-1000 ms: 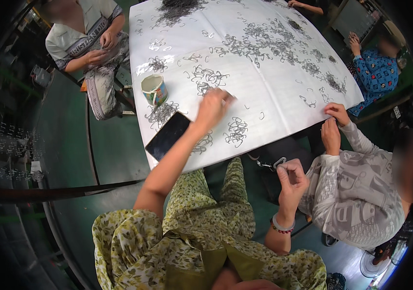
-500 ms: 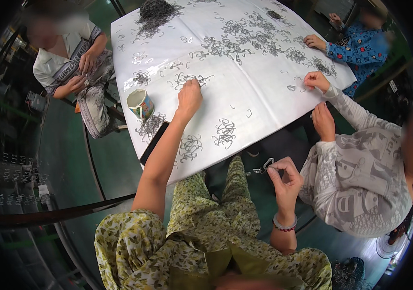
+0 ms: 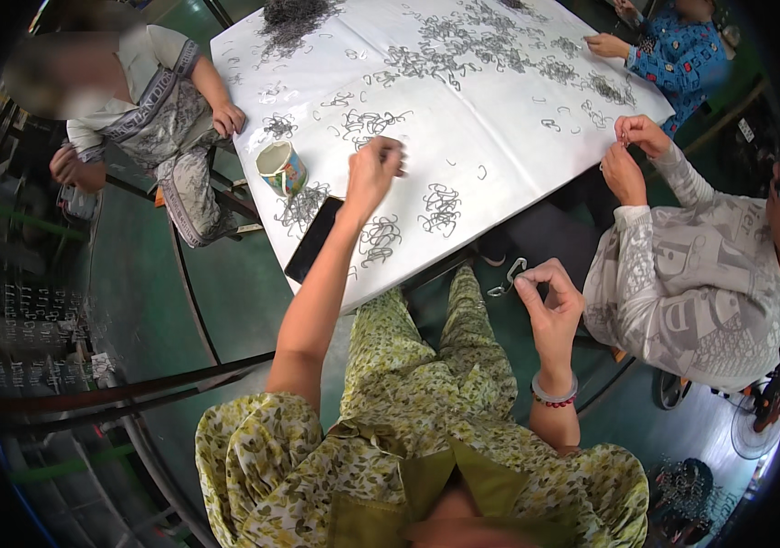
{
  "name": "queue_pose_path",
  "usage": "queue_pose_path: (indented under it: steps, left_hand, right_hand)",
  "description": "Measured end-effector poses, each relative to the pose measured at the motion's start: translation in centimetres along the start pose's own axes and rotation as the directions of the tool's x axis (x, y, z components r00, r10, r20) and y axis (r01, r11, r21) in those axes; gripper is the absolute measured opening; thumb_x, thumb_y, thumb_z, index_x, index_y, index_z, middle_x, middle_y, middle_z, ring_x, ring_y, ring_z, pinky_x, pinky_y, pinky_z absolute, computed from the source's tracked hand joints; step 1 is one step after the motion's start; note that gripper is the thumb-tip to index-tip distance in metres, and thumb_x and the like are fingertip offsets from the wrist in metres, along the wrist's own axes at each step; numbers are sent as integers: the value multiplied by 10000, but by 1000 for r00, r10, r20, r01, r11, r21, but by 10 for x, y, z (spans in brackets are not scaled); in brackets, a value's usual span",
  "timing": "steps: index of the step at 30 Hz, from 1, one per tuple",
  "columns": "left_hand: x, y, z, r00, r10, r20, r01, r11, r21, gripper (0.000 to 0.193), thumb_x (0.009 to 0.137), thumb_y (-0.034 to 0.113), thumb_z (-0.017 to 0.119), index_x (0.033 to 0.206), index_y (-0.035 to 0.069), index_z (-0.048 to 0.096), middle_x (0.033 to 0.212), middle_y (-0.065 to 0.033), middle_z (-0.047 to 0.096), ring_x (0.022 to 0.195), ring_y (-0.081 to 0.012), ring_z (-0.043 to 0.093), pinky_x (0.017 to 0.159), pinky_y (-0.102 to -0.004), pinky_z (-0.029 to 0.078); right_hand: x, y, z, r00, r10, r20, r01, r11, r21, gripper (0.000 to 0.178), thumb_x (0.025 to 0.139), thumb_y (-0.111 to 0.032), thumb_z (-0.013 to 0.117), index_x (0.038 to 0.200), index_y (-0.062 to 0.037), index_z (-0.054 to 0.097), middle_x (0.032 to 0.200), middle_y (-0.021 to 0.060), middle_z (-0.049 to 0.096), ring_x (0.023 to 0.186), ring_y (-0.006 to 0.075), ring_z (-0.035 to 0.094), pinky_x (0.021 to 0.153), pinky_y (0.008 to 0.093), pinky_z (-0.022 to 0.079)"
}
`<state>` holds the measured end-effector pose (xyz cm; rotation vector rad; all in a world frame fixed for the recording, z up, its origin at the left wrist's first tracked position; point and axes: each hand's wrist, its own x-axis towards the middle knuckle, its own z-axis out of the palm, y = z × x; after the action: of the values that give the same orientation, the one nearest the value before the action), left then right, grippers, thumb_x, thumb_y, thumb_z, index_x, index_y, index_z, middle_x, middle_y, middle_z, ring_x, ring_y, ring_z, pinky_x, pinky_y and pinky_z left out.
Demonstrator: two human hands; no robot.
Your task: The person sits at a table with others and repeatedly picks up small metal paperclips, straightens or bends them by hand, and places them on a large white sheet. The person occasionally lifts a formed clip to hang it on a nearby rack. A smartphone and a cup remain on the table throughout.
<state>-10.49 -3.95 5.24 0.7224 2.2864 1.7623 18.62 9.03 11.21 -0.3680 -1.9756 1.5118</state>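
My left hand [image 3: 376,173] hovers over the white table, just beside a loose pile of grey wire hooks [image 3: 367,126]. Its fingers are curled in and somewhat blurred, hiding whatever may be between them. Off the table's front edge, my right hand [image 3: 551,310] pinches bent metal wire links [image 3: 516,267] between thumb and fingertips; another link dangles below. Two more piles of wire hooks lie nearest me, one left [image 3: 379,239] and one right [image 3: 441,209]. Two single hooks [image 3: 482,172] lie beyond the right pile.
A patterned paper cup [image 3: 282,169] stands by a black phone [image 3: 315,239] on the left of the white table [image 3: 499,196]. Larger heaps of hooks [image 3: 472,50] spread across the far side. Co-workers sit at left, right and far right; the nearest right one's hands [image 3: 632,157] meet near the edge.
My left hand has come off the pile, shifting slightly right. My right hand still pinches the links. The left co-worker's hands have parted; the nearest right co-worker's hands have come together.
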Motion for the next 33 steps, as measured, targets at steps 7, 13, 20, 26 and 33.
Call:
queue_pose_path:
  steps: [7,13,20,26,33]
  left_hand:
    - [-129,110,31,894,227,388,-123,954,-274,112,873,41,691,960,-9,641,1056,-107,649,971,-179,629,829,-312,521]
    - [-144,107,52,863,473,177,-472,880,-50,144,842,-9,676,965,-8,603,1014,-135,632,955,-283,629,802,-361,517]
    - [-145,89,52,902,408,139,-371,899,-232,100,923,-1,596,1014,-22,564,938,-158,626,853,-292,649,734,-366,512]
    - [-143,55,56,912,383,149,-323,891,-319,139,896,47,630,995,-3,545,928,-136,591,869,-320,582,761,-402,475]
    - [-159,9,71,860,458,227,-361,859,-364,184,860,29,657,998,19,535,944,-134,573,880,-312,566,782,-397,470]
  right_hand:
    - [-7,4,14,998,33,-47,-31,998,48,85,806,57,690,801,31,609,770,32,559,745,113,508,692,254,404]
    - [-11,-2,21,995,-47,-83,37,991,-128,117,766,93,680,779,18,592,749,52,553,726,146,508,683,270,412]
    - [-5,24,15,994,-106,11,106,971,-214,136,850,67,634,984,47,623,860,64,594,800,147,551,734,262,445]
    - [73,75,18,996,85,19,-76,960,-268,355,1026,-143,436,1314,32,547,1029,97,641,893,152,583,819,290,475]
    - [236,197,92,919,-74,388,357,578,-734,571,991,-299,474,1499,-89,320,1480,228,341,1401,413,251,1107,587,227]
